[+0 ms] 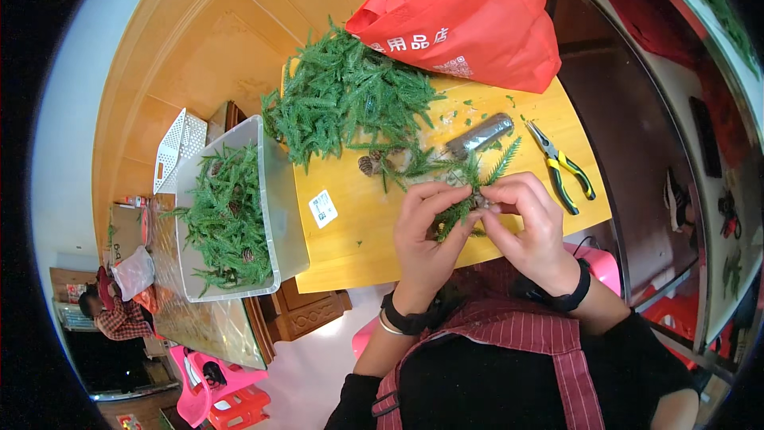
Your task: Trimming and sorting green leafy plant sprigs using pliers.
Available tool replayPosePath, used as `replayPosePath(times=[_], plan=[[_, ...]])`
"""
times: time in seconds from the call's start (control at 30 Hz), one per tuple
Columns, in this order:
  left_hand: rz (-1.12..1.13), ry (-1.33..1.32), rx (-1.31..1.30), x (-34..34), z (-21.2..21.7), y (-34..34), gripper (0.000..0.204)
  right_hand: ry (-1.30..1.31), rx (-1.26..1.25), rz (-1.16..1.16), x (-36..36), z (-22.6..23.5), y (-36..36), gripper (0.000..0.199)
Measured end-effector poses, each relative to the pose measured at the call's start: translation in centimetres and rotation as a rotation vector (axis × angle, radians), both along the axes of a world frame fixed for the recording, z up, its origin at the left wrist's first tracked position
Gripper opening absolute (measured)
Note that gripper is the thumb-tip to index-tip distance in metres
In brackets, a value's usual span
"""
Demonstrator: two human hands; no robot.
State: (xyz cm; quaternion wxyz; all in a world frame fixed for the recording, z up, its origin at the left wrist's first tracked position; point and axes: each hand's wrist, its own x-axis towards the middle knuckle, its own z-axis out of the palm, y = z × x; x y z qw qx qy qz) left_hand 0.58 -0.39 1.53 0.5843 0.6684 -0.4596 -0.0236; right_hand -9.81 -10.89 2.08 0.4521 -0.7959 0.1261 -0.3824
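Close to the near edge of the yellow table, my left hand and my right hand pinch a green artificial pine sprig between thumbs and fingertips. The fingers cover the middle of the sprig, where the two hands meet. Just beyond them lies a dark cylinder in clear wrap. Needle-nose pliers with yellow and black handles rest to the right, jaws pointing away. Small brown pinecones sit beside loose sprigs left of the cylinder.
A heap of green sprigs covers the table's far left. Behind it stands a red bag with pinecones on top. A clear plastic bin of sprigs with pinecones is at left. A white label lies nearby. Another person is far left.
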Motion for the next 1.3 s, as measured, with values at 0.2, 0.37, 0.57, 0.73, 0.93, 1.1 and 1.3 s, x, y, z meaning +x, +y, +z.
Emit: replayPosePath(times=[0.2, 0.37, 0.57, 0.73, 0.93, 1.1, 1.3], plan=[[-0.012, 0.128, -0.092, -0.4, -0.7, 0.0, 0.030, 0.015, -0.056, 0.012, 0.0, 0.1, -0.1, 0.025], [-0.036, 0.294, -0.133, -0.6, -0.8, 0.1, 0.027, 0.013, -0.010, 0.037, -0.1, -0.4, -0.1, 0.024], [-0.038, 0.200, -0.107, -0.3, -0.6, 0.6, 0.026, -0.059, 0.059, 0.006, -0.1, -0.9, 0.2, 0.028], [-0.079, 0.154, -0.092, 0.0, -0.6, 1.1, 0.025, -0.090, 0.120, 0.044, -0.3, -1.0, 0.1, 0.029], [-0.056, 0.096, -0.124, -0.6, 0.1, 1.4, 0.024, -0.032, -0.100, 0.153, -1.1, -0.7, -1.1, 0.037], [-0.075, -0.030, -0.121, -0.3, 0.6, 2.1, 0.022, -0.010, -0.310, 0.268, -0.8, 3.5, -2.6, 0.027], [-0.202, -0.176, -0.110, 0.1, 1.5, 2.7, 0.025, 0.074, -0.629, 0.382, 0.1, 5.7, -4.2, 0.023]])
